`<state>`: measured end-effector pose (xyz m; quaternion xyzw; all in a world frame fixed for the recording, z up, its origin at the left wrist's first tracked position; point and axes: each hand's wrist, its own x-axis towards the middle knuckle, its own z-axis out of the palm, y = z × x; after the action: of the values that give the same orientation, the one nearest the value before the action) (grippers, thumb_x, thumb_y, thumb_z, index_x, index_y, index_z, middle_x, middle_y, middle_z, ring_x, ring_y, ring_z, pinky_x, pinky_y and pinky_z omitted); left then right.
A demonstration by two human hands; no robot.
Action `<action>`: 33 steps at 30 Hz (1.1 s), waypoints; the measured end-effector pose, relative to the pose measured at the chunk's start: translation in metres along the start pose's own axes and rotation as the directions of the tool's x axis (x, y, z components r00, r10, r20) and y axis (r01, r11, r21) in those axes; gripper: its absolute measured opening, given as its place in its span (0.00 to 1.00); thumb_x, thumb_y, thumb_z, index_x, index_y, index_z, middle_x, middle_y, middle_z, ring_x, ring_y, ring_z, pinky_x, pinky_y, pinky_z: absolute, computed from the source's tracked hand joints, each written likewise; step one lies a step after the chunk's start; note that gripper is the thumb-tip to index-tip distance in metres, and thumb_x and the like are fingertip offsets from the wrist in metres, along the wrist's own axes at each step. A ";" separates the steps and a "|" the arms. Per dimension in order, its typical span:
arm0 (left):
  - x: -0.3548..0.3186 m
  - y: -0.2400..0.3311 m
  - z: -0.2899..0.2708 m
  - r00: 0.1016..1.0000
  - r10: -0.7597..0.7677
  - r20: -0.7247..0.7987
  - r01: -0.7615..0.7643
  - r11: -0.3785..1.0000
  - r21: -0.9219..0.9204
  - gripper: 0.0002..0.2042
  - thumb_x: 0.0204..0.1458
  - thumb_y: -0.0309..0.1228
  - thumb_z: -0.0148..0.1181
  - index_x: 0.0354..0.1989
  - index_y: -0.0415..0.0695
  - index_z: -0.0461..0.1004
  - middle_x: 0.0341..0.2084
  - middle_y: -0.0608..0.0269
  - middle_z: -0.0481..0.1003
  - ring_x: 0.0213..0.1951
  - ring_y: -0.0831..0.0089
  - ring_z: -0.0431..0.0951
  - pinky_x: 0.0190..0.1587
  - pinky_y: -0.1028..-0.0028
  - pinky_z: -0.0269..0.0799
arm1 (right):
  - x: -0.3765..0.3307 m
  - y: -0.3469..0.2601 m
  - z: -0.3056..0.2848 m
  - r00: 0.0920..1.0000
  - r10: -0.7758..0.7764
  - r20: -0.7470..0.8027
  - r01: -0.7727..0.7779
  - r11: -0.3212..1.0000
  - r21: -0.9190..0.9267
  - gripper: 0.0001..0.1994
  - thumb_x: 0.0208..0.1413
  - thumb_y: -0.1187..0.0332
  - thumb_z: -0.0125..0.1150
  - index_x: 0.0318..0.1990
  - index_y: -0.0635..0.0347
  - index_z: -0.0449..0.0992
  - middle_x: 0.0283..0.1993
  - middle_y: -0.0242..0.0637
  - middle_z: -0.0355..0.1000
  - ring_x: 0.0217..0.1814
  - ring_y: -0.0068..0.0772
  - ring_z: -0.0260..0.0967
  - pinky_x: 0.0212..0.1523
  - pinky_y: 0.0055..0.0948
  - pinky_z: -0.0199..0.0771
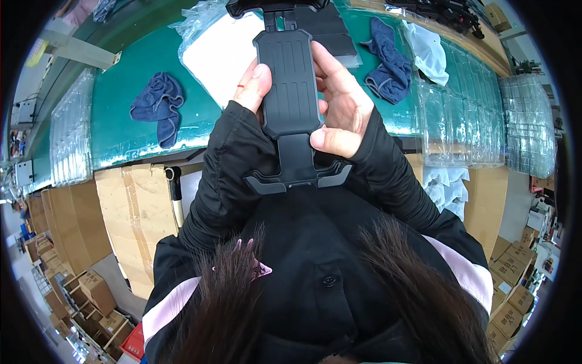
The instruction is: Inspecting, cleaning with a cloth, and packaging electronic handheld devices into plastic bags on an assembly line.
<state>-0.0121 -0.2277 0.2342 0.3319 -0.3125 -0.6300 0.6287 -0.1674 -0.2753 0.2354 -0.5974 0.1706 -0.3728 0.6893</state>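
Note:
Upright before my chest is a black tablet holder (292, 85), with a ribbed middle plate and clawed clamp ends at top and bottom. The clamp ends stand drawn out from the plate. My left hand (251, 88) grips the plate's left edge, thumb on the front and the other fingers mostly hidden behind. On the right edge, my right hand (344, 100) holds the plate with its thumb near the lower corner and its fingers along the side and behind. A white sheet (221, 54) lies on the green table (115, 115) behind the holder, next to flat black pieces (333, 36).
One blue cloth (159, 106) lies left on the table, another (388, 64) right. Clear plastic trays (458, 115) are stacked at the right, more trays (71, 130) at the left. A white bag (427, 51) sits near the back. Below the table edge stands a cardboard box (133, 218).

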 end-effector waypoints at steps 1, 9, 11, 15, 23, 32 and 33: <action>0.001 0.000 0.000 0.999 -0.012 -0.035 0.011 1.000 -0.010 0.27 0.57 0.48 0.42 0.58 0.38 0.58 0.47 0.44 0.67 0.39 0.62 0.77 0.36 0.68 0.78 | 0.000 0.001 0.000 1.000 -0.005 -0.005 0.005 1.000 -0.016 0.53 0.33 0.62 0.67 0.66 0.66 0.40 0.64 0.45 0.50 0.60 0.35 0.52 0.60 0.30 0.49; -0.003 0.009 0.010 0.997 0.050 -0.061 -0.046 0.997 0.067 0.26 0.58 0.47 0.42 0.57 0.38 0.58 0.47 0.46 0.68 0.38 0.62 0.76 0.36 0.68 0.79 | 0.001 0.003 -0.002 0.999 -0.033 0.009 0.033 0.999 0.000 0.52 0.33 0.64 0.68 0.67 0.64 0.40 0.64 0.44 0.50 0.63 0.34 0.51 0.57 0.28 0.53; -0.003 0.010 0.008 1.000 0.017 -0.019 -0.017 1.000 0.008 0.26 0.58 0.47 0.42 0.57 0.39 0.58 0.47 0.46 0.68 0.38 0.62 0.76 0.36 0.69 0.79 | 0.002 0.001 -0.005 0.999 -0.021 0.028 0.021 1.000 -0.008 0.52 0.34 0.64 0.68 0.67 0.64 0.41 0.65 0.44 0.49 0.63 0.34 0.51 0.57 0.29 0.54; -0.004 0.010 0.011 0.998 0.032 0.050 -0.028 0.996 -0.082 0.26 0.58 0.47 0.42 0.57 0.40 0.59 0.49 0.47 0.67 0.38 0.64 0.76 0.35 0.69 0.79 | 0.003 0.002 -0.012 0.986 -0.157 0.062 0.164 0.976 -0.146 0.48 0.36 0.69 0.66 0.66 0.61 0.45 0.61 0.43 0.56 0.60 0.32 0.55 0.55 0.29 0.56; -0.009 0.009 0.027 0.999 -0.026 0.019 0.028 0.994 -0.109 0.26 0.57 0.43 0.45 0.60 0.42 0.54 0.43 0.50 0.71 0.34 0.63 0.77 0.34 0.68 0.79 | 0.009 -0.025 -0.005 0.968 0.040 -0.247 -0.029 0.999 0.044 0.27 0.48 0.77 0.57 0.58 0.65 0.61 0.43 0.40 0.71 0.34 0.25 0.71 0.39 0.23 0.72; -0.014 0.001 0.026 0.999 0.051 -0.008 -0.049 0.986 0.160 0.30 0.51 0.44 0.52 0.60 0.41 0.54 0.48 0.50 0.67 0.36 0.61 0.77 0.34 0.67 0.78 | 0.019 -0.027 -0.009 0.926 0.039 -0.374 -0.039 0.999 0.009 0.09 0.51 0.68 0.60 0.35 0.66 0.75 0.32 0.32 0.73 0.34 0.19 0.68 0.38 0.20 0.68; -0.014 0.000 0.026 0.997 0.069 -0.020 -0.064 0.983 0.173 0.30 0.51 0.43 0.52 0.60 0.41 0.55 0.48 0.51 0.67 0.36 0.62 0.77 0.35 0.67 0.78 | 0.019 -0.027 -0.009 0.932 0.028 -0.361 -0.019 0.999 0.031 0.09 0.51 0.69 0.60 0.35 0.65 0.75 0.32 0.32 0.73 0.34 0.19 0.68 0.37 0.20 0.68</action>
<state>-0.0333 -0.2139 0.2502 0.3826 -0.3685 -0.5750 0.6223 -0.1689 -0.2955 0.2630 -0.5072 0.2964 -0.4702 0.6586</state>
